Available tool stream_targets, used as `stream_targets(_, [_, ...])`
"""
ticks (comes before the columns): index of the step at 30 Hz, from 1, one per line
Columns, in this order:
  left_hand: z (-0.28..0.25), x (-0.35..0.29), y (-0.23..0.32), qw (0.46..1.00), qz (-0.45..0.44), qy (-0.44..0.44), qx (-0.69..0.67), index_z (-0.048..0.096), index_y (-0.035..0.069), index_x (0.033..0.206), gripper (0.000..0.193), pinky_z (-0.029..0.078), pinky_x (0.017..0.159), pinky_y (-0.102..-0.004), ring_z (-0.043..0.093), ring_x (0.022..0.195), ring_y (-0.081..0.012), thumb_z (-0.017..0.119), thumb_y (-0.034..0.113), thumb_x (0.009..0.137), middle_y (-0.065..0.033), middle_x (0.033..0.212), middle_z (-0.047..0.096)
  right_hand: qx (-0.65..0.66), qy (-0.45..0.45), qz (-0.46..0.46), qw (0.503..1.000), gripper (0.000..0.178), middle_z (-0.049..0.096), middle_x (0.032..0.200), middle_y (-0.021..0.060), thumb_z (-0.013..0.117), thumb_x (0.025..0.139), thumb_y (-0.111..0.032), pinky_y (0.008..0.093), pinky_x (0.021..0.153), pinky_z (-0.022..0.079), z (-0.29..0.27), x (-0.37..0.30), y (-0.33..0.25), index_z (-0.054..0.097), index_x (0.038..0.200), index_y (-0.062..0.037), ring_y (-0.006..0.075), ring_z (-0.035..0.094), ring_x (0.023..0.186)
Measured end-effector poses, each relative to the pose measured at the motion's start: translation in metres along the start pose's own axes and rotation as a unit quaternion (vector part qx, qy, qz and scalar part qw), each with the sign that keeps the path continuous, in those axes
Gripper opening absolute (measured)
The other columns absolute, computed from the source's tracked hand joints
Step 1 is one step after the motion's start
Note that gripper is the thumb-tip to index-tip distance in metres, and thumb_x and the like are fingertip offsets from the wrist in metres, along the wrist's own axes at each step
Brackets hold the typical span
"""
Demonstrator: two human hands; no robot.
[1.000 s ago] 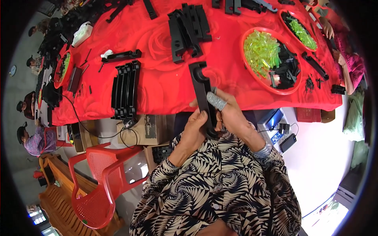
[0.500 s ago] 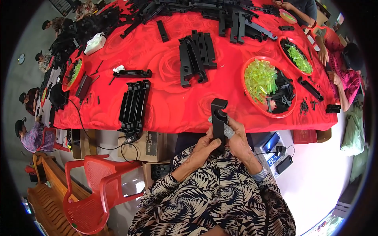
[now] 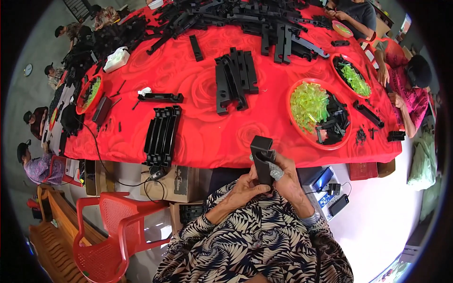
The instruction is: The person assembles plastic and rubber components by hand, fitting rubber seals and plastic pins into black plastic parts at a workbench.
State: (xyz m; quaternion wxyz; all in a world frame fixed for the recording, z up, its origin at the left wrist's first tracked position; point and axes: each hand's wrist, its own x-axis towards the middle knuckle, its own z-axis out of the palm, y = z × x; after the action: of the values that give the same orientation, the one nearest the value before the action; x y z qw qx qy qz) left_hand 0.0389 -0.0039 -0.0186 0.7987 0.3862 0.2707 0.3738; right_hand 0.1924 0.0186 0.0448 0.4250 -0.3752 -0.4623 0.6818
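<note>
I see both my left hand (image 3: 243, 188) and right hand (image 3: 288, 181) with fingers closed around the upright black plastic part (image 3: 262, 158), red surface (image 3: 207, 137) at twelve o'clock.

bowl (image 3: 302, 137) right of stacked strips (image 3: 162, 136), on table (image 3: 207, 137)

Black-and-cream leaf-print sleeves, taped fingertip on right hand (image 3: 286, 178).

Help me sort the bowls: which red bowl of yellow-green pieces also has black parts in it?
The large red bowl nearest the hands: black parts fill its right half. The smaller bowl beyond holds mainly green pieces.
</note>
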Motion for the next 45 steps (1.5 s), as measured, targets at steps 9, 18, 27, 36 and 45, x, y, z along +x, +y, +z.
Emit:
stream_targets(9, [-0.006,0.0,-0.02,0.996,0.079,0.035,-0.037,0.052,0.001,0.074,0.019,0.056,0.077,-0.0281,0.061,0.09,-0.0127,0.067,-0.003,0.086,-0.0076,0.099,0.059,0.022,-0.067,0.082,0.994,0.031,0.06,0.079,-0.0021,0.048,0.097,-0.025,0.0186,0.051,0.037,-0.01,0.002,0.001,0.058,0.117,-0.0039,0.0049,0.051,0.063])
stream_targets(18, [0.011,-0.005,-0.002,0.99,0.11,0.06,0.065,0.05,0.004,0.065,0.029,0.049,0.07,-0.025,0.058,0.077,-0.0092,0.071,-0.003,0.082,-0.0026,0.088,0.057,0.063,-0.082,-0.023,0.994,0.028,0.057,0.078,-0.0038,0.048,0.096,-0.021,0.0198,0.055,0.038,-0.007,0.001,0.012,0.061,0.11,-0.0013,0.0041,0.049,0.065])
stream_targets(27, [-0.01,-0.007,-0.028,0.995,0.093,0.029,-0.013,0.057,0.003,0.088,0.015,0.051,0.077,-0.0264,0.061,0.085,-0.0111,0.069,-0.003,0.084,-0.0017,0.096,0.059,0.074,-0.093,0.014,0.993,0.033,0.058,0.079,0.0022,0.045,0.099,-0.022,0.0233,0.062,0.043,0.0,0.003,0.001,0.056,0.119,0.0003,0.0097,0.054,0.069])
stream_targets(36, [0.007,-0.002,-0.002,0.991,0.11,0.079,-0.002,0.062,-0.003,0.107,0.023,0.048,0.085,-0.0245,0.056,0.092,-0.0088,0.068,0.004,0.086,0.0023,0.097,0.056,-0.001,-0.004,-0.052,0.999,0.03,0.064,0.089,0.0049,0.048,0.098,-0.016,0.0244,0.071,0.05,0.01,-0.001,0.0,0.053,0.122,0.001,0.0103,0.06,0.077])
stream_targets(45, [-0.012,-0.005,-0.019,0.994,0.081,0.01,0.068,0.056,0.0,0.114,0.03,0.049,0.085,-0.027,0.057,0.097,-0.0088,0.068,0.002,0.086,-0.0023,0.105,0.064,0.043,-0.021,-0.028,0.998,0.029,0.064,0.086,0.0075,0.043,0.092,-0.004,0.0256,0.069,0.051,0.006,0.003,0.0,0.055,0.118,0.0024,0.0135,0.062,0.075])
